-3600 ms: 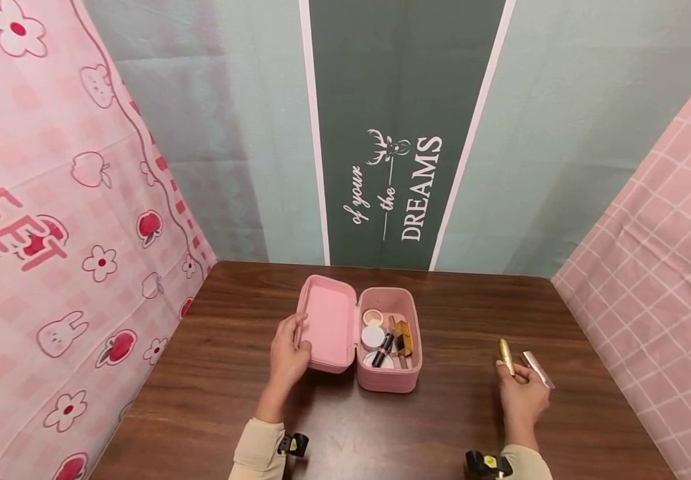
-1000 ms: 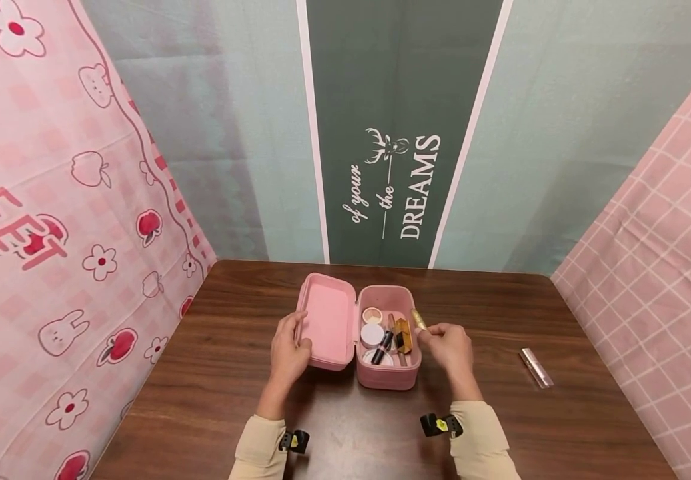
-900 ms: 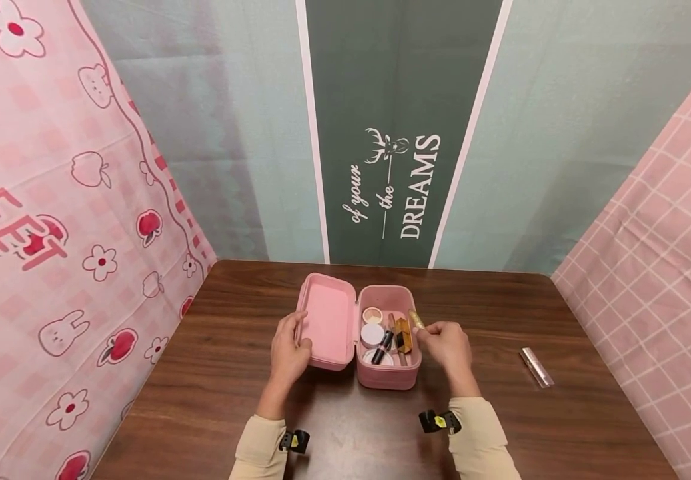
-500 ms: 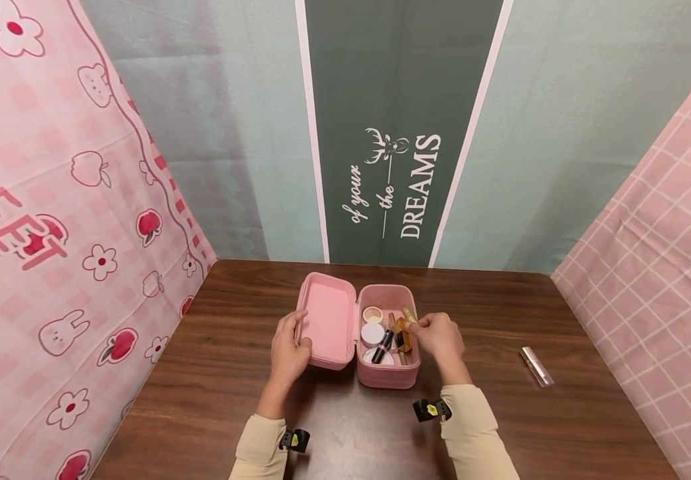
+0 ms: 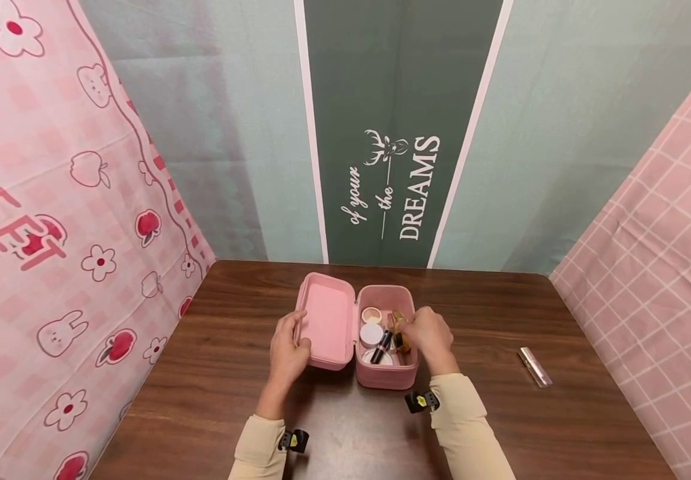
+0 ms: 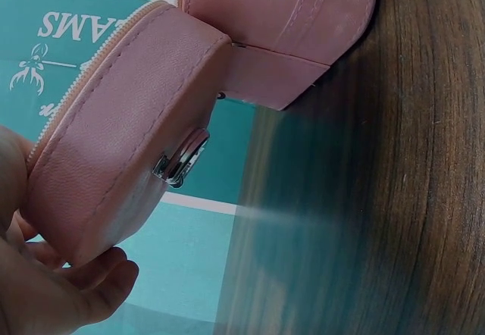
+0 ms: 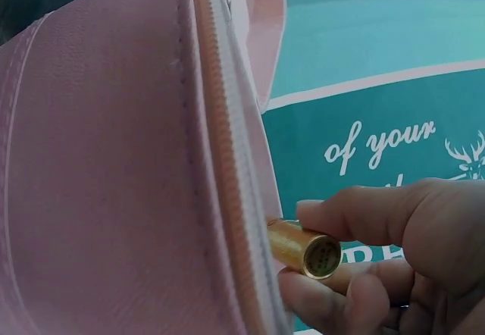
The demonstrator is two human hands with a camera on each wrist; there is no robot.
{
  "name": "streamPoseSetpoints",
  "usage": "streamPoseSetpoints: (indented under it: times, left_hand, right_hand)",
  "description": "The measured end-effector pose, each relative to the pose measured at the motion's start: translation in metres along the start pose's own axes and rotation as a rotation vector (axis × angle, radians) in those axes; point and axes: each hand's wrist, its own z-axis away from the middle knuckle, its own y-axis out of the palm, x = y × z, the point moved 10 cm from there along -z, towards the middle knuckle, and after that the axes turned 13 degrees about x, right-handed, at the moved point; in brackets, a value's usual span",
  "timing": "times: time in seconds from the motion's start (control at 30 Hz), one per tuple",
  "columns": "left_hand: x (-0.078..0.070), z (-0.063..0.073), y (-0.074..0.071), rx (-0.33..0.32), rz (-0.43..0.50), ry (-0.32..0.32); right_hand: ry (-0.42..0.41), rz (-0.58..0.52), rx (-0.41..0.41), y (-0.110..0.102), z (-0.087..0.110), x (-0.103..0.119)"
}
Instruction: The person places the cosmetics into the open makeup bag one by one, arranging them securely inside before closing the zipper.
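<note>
We see the pink case (image 5: 387, 379) standing open toward the back edge of the worktop (image 5: 249, 297), about midway between its left and right edges. The left hand (image 5: 288, 347) curls its fingers round the outer end of the lid (image 5: 327, 320), we judge to keep it folded back and the case from shifting. On the other side, the right hand (image 5: 432, 333) reaches over the wall nearer the worktop's right edge and pinches a gold tube (image 7: 299, 248) between thumb and fingers; gripping it by one end leaves, we think, the far end free to go in first. That tube is over the case's right-hand part, by the amber item (image 5: 402, 345), which the hand partly covers; we cannot tell whether the two touch. The silvery-pink tube (image 5: 535, 367) lies alone toward the worktop's right edge. Against the earliest frame, we find the right hand has come across from beside that silvery-pink tube, bringing the gold one along; half a second ago the gold tube was closer to the wall, and now it is farther in. The left hand and lid look unmoved.
</note>
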Motion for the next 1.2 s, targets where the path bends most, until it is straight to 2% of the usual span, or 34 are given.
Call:
streamPoseSetpoints:
  times: [0.37,0.67,1.07,1.2]
  left_hand:
    - [0.001,0.000,0.000,0.006,-0.001,-0.007]
    - [0.002,0.000,0.003,0.010,-0.003,-0.008]
    - [0.001,-0.002,0.000,0.008,-0.001,-0.003]
    - [0.001,-0.001,0.001,0.008,0.004,-0.009]
  right_hand:
    - [0.018,0.087,0.018,0.006,-0.009,0.010]
    - [0.000,0.136,0.000,0.016,-0.010,0.012]
    - [-0.032,0.086,0.025,0.014,-0.007,0.015]
    - [-0.090,0.066,0.005,0.009,-0.003,0.017]
